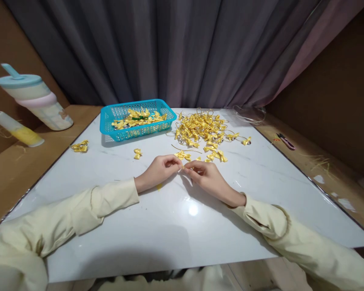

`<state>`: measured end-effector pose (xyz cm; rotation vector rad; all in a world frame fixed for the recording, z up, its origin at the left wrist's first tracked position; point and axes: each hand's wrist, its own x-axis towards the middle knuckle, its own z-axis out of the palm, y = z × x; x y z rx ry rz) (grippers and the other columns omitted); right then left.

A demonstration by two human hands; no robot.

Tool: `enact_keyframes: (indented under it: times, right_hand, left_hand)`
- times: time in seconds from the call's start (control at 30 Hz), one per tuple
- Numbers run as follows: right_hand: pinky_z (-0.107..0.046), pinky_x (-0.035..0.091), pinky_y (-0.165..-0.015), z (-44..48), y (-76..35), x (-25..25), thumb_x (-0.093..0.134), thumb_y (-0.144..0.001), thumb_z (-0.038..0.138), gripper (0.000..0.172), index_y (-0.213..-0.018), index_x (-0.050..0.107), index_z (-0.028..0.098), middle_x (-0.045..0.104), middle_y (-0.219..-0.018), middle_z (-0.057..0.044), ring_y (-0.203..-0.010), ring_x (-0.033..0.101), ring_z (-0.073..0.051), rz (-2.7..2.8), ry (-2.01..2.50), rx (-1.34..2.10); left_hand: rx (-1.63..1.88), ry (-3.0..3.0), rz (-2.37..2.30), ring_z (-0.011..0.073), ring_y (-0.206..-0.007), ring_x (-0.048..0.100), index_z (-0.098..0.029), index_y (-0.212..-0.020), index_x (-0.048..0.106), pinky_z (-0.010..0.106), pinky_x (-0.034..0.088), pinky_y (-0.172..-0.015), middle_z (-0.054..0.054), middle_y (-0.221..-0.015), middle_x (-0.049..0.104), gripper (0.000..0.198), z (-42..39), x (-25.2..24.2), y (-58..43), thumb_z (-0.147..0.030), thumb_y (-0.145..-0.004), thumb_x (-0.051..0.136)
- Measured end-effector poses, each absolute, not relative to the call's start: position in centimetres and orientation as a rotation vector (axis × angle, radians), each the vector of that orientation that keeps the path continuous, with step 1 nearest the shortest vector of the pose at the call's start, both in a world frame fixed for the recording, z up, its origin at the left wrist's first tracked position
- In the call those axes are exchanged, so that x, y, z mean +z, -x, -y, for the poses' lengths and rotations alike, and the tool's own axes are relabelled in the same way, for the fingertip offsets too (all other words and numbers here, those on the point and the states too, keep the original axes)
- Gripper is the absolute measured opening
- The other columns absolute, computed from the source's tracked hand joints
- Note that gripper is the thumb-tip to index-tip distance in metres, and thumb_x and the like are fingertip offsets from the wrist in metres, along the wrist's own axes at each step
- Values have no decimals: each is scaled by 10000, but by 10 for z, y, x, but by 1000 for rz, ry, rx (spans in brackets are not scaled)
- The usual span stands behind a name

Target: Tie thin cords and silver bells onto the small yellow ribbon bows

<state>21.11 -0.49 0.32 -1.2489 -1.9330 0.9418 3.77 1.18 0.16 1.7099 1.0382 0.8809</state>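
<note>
My left hand (166,169) and my right hand (211,180) meet fingertip to fingertip above the white table. Both are closed in a pinch. A tiny yellowish piece shows between the fingertips, too small and too covered to name. Just beyond the fingers lie several yellow ribbon bows (183,155). Behind them is a big heap of yellow bows (202,127) with small silvery bells and thin cord loops. One loose bow (137,153) rests left of centre, in front of the blue basket (133,136), which holds more bows and a dark green tie.
A bundle of yellow bows (80,146) lies at the table's left edge. Left of the table stand a tumbler with a straw (44,103) and a spool of yellow thread (24,133). At right are a pair of snips (286,141) and thread scraps (320,163). A grey curtain (176,48) hangs behind.
</note>
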Motion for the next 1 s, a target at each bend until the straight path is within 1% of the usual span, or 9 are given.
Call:
enact_keyframes:
  times: [0.1, 0.17, 0.37, 0.47, 0.57, 0.77, 0.87, 0.93, 1.0]
  right_hand:
    - [-199, 353, -472, 4, -212, 6, 541, -815, 312, 226, -796, 661, 123, 528, -498, 23, -458, 440, -81, 1859, 1298, 1108]
    - [-197, 327, -459, 4, -213, 9, 564, -798, 332, 239, -794, 662, 114, 491, -453, 36, -433, 403, -74, 1811, 1310, 1220]
    - [-196, 302, -441, 3, -218, 14, 567, -774, 273, 180, -768, 664, 122, 497, -463, 33, -424, 385, -71, 1729, 1285, 1432]
    - [-194, 283, -428, 2, -219, 14, 548, -783, 242, 164, -787, 668, 131, 495, -462, 37, -409, 365, -67, 1716, 1258, 1514]
    - [-193, 285, -427, 2, -219, 14, 571, -779, 256, 159, -776, 665, 128, 497, -462, 37, -407, 370, -63, 1708, 1247, 1517]
    - [-202, 324, -450, 3, -217, 13, 550, -809, 306, 218, -819, 647, 112, 496, -468, 33, -413, 393, -71, 1799, 1267, 1356]
    - [-212, 385, -509, 1, -218, 9, 529, -805, 240, 160, -858, 633, 130, 600, -665, -12, -496, 477, -83, 1914, 1209, 1041]
    - [-217, 404, -537, 0, -219, 6, 523, -781, 183, 122, -852, 613, 141, 623, -817, -40, -561, 509, -92, 1986, 1147, 755]
    - [-221, 398, -536, 1, -221, 3, 511, -767, 149, 98, -826, 588, 139, 612, -839, -48, -552, 486, -89, 2064, 1082, 501]
  left_hand:
    - [860, -1655, -1032, 108, -613, 503, -141, -722, 607, 209, 380, -562, -5, -676, 595, 112, -12, 2, -36, -233, -744, 547]
    - [851, -1643, -1026, 101, -583, 482, -145, -720, 605, 205, 359, -537, -15, -650, 580, 110, -12, 2, -36, -236, -741, 546]
    - [849, -1621, -1019, 88, -521, 419, -146, -706, 610, 207, 308, -500, -36, -573, 527, 103, -12, 3, -37, -232, -714, 554]
    - [814, -1537, -1005, 75, -458, 344, -148, -716, 609, 211, 243, -455, -60, -489, 440, 103, -12, 4, -37, -230, -709, 547]
    - [757, -1414, -956, 62, -434, 295, -139, -713, 600, 217, 182, -435, -66, -471, 395, 107, -12, 6, -37, -239, -698, 564]
    - [680, -1192, -856, 37, -406, 232, -126, -715, 586, 220, 108, -421, -83, -481, 306, 116, -13, 7, -38, -239, -696, 607]
    - [685, -1186, -866, 35, -408, 234, -119, -719, 589, 216, 105, -416, -83, -479, 310, 119, -14, 6, -39, -232, -703, 620]
    - [696, -1182, -891, 35, -408, 244, -117, -714, 588, 213, 115, -413, -84, -472, 314, 126, -14, 5, -39, -236, -705, 629]
    - [706, -1182, -915, 36, -404, 255, -118, -716, 590, 211, 125, -411, -85, -464, 326, 134, -14, 4, -40, -246, -712, 633]
